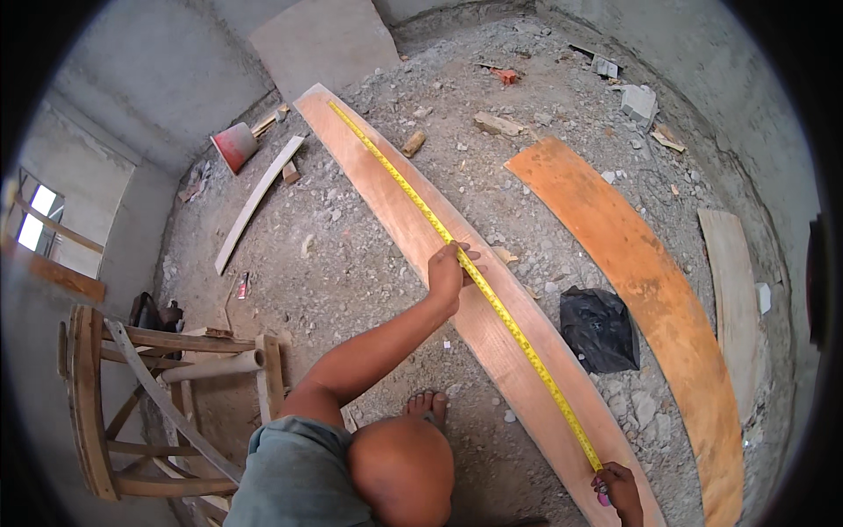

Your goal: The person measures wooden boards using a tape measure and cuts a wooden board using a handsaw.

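Observation:
A long, reddish-brown wooden board (500,369) lies on the ground, running from the far left to the near right. Stretched along it is a yellow tape measure blade (406,186). Midway down the board, my left hand (448,277) holds the blade, which runs across its fingers; the fingertips show past the blade's right edge. At the near end of the board, my right hand (620,492) is closed around the near end of the tape. A small pinkish-purple part shows under its fingers, too little to make out.
An orange-brown board (632,255) and a paler plank (733,299) lie to the right. Between the boards sits a black plastic bag (600,329). A wooden frame (180,395) stands at the left; a red-and-white bucket (234,147) lies tipped near the wall. Rubble covers the ground.

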Demonstrator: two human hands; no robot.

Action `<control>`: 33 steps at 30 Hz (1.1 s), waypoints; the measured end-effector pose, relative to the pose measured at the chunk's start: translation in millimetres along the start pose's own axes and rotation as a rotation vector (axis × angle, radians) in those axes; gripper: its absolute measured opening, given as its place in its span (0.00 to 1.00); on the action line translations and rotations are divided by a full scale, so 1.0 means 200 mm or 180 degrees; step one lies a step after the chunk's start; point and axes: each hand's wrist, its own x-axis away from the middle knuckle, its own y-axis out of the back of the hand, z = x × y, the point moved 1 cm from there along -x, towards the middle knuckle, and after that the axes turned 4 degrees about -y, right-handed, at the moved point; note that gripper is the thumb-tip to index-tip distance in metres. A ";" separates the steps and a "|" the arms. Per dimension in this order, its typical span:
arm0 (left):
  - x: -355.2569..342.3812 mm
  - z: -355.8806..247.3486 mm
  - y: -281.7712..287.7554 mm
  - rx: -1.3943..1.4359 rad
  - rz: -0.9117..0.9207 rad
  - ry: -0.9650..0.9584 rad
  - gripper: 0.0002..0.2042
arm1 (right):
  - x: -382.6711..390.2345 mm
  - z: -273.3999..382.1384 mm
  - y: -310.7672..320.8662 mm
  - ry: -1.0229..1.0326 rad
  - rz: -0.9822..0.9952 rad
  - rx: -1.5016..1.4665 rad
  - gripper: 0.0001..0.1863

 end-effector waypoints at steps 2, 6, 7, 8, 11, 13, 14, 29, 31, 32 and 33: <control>-0.33 -0.15 0.15 -0.0113 -0.0323 -0.0189 0.18 | 0.06 -0.23 0.19 -0.0369 0.0043 -0.0495 0.11; -0.87 -0.40 0.38 0.0182 -0.0993 -0.0499 0.16 | 0.31 -0.82 0.58 -0.0092 -0.0491 -0.0187 0.10; -0.96 -0.44 0.44 0.0159 -0.1016 -0.0516 0.16 | 0.38 -0.87 0.61 -0.0288 -0.0677 -0.0082 0.10; -1.02 -0.47 0.49 0.0190 -0.1053 -0.0416 0.17 | 0.45 -0.91 0.64 -0.0489 -0.0863 0.0015 0.09; -1.05 -0.41 0.43 0.0322 -0.1010 -0.0276 0.18 | 0.54 -0.97 0.69 -0.0159 -0.0724 0.0231 0.09; -1.06 -0.36 0.41 0.0527 -0.0987 -0.0232 0.18 | 0.52 -0.86 0.63 -0.0099 -0.0688 0.0144 0.08; -1.06 -0.35 0.42 0.0519 -0.1007 -0.0239 0.18 | 0.50 -0.79 0.60 -0.0020 -0.0640 0.0055 0.08; -1.00 -0.29 0.30 0.0252 -0.0665 -0.0315 0.17 | 0.18 -0.11 0.12 0.0145 -0.0187 -0.0069 0.09; -1.00 -0.28 0.30 0.0199 -0.0687 -0.0305 0.17 | 0.15 -0.09 0.09 0.0035 -0.0205 -0.0100 0.09; -1.00 -0.28 0.29 0.0145 -0.0704 -0.0295 0.17 | 0.15 -0.07 0.07 0.0033 -0.0208 -0.0097 0.09; -1.00 -0.28 0.30 0.0139 -0.0711 -0.0298 0.17 | 0.15 -0.02 0.03 0.0053 -0.0241 -0.0109 0.09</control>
